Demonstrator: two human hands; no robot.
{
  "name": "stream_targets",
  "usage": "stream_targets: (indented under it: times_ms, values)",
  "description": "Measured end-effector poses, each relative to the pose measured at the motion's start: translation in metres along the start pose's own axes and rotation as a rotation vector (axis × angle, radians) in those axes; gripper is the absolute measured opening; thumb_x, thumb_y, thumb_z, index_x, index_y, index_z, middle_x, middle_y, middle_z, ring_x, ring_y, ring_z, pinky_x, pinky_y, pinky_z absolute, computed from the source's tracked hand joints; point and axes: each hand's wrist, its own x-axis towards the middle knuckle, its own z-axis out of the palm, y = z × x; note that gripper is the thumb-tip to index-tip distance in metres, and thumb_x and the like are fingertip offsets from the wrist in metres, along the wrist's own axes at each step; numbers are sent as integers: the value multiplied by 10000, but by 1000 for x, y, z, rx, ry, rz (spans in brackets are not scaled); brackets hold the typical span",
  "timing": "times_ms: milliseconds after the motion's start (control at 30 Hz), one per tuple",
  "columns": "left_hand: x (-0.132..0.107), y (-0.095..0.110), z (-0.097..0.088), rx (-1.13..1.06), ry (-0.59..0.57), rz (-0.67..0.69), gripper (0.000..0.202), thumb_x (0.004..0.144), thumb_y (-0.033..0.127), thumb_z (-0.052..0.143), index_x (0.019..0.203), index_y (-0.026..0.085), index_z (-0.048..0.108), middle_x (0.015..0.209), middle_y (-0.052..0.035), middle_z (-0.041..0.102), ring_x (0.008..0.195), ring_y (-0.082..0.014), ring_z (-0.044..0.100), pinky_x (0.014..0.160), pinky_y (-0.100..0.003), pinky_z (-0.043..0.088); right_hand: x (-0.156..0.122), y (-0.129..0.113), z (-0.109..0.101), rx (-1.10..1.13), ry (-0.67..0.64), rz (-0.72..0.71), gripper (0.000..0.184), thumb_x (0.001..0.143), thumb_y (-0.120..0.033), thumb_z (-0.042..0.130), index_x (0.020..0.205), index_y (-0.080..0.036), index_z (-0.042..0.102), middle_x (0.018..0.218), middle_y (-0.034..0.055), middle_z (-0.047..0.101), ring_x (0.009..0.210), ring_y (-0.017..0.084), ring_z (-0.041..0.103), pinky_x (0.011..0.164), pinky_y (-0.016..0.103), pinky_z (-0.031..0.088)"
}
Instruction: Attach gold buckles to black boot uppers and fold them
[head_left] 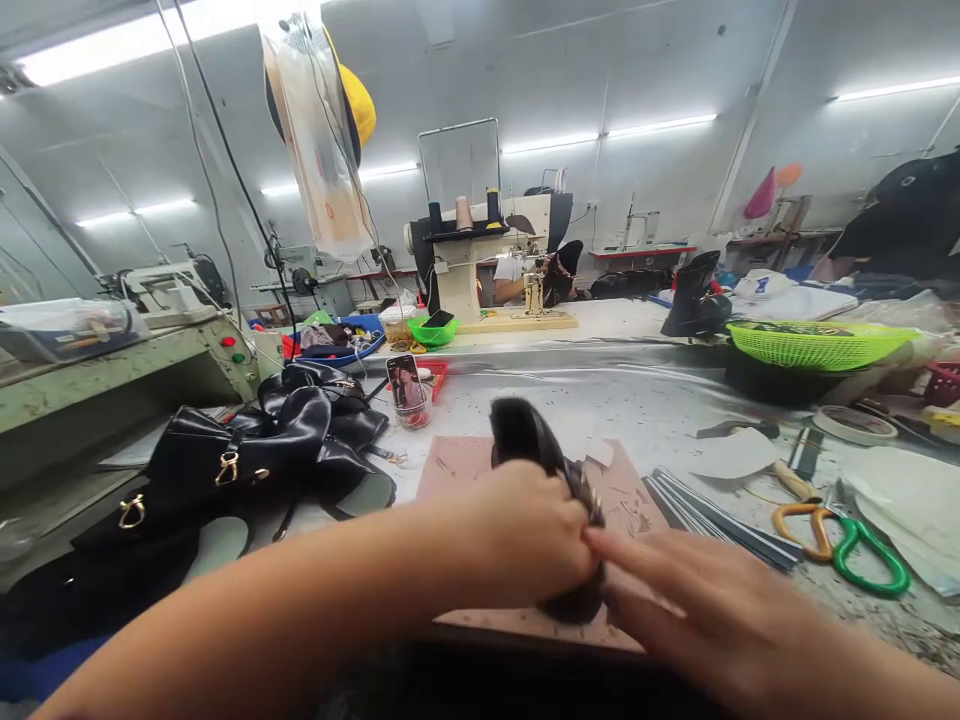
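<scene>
My left hand [517,530] is closed around a black leather boot upper [525,430], which stands tilted over a pinkish board [457,465]. Gold-coloured hardware shows on the upper's right side, beside my knuckles. My right hand [697,605] comes in from the right with its fingers stretched out, the tips against the upper's right side near my left hand. Motion blurs both hands, and the lower part of the upper is partly covered by them. Right of the board lie dark strips [716,520] and scissors [844,540] with one orange and one green handle.
A pile of black boot uppers [247,440] with gold clasps lies at left. A phone [405,382] stands in a clear cup behind the board. Farther back are a sewing machine [465,270], a green basket [817,345] and a black boot [690,295]. Other people sit beyond.
</scene>
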Motion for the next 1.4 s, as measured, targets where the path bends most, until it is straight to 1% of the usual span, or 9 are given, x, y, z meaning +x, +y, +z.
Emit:
stream_targets:
  times_ms: [133,467,567,733,900,1000,1100,1200,1400]
  values:
    - [1,6,38,0,-23,-24,114,742,140,625,635,166,597,577,-24,606,514,-166,559,421,-286,306,-3,-5,17,43,-51,-26,354,876,-65,312,834,-209,632,991,69,692,821,195,611,687,338,506]
    - [-8,0,33,74,5,-103,114,776,127,536,683,173,583,629,-26,600,588,-175,558,517,-307,339,7,-11,24,137,-128,-112,342,874,-69,312,673,-206,553,637,0,591,648,146,536,983,383,356]
    - [-10,2,33,100,57,-163,66,752,144,525,715,173,571,627,-30,587,590,-183,551,534,-315,335,6,-13,15,261,-156,-62,367,901,-108,294,686,-223,567,578,-15,560,540,130,500,900,305,431]
    - [-7,15,30,86,144,-322,81,728,228,511,673,172,534,614,-34,565,577,-188,529,597,-346,364,5,-18,9,291,15,159,338,925,-259,364,719,-205,628,895,63,654,691,134,589,696,230,484]
    - [-12,29,31,247,480,-403,118,782,184,509,884,172,566,926,-72,625,902,-242,555,815,-387,364,7,-24,14,240,-4,160,370,888,-126,362,574,-186,547,637,17,569,557,127,500,577,263,421]
    - [-20,32,35,355,594,-419,81,810,178,532,734,173,559,705,-32,607,650,-181,553,587,-306,359,4,-24,14,151,4,155,360,872,-82,344,570,-183,511,588,-1,514,535,116,466,601,262,405]
    - [-23,31,39,94,531,-554,215,806,205,564,597,172,521,533,13,543,474,-128,487,462,-262,305,1,-23,10,79,53,100,340,849,-43,322,606,-181,515,636,5,550,538,109,465,805,326,416]
    - [-20,28,38,-451,440,-696,100,741,148,625,836,179,616,755,14,669,576,-113,569,533,-215,409,1,-23,3,69,59,99,308,817,-19,340,618,-177,516,684,10,589,533,103,469,973,421,334]
    - [-11,24,34,-964,604,-568,156,727,60,584,797,175,663,822,-16,698,773,-146,636,721,-237,490,5,-16,-16,103,34,144,324,889,-91,326,653,-191,524,715,1,596,567,99,520,1057,485,221]
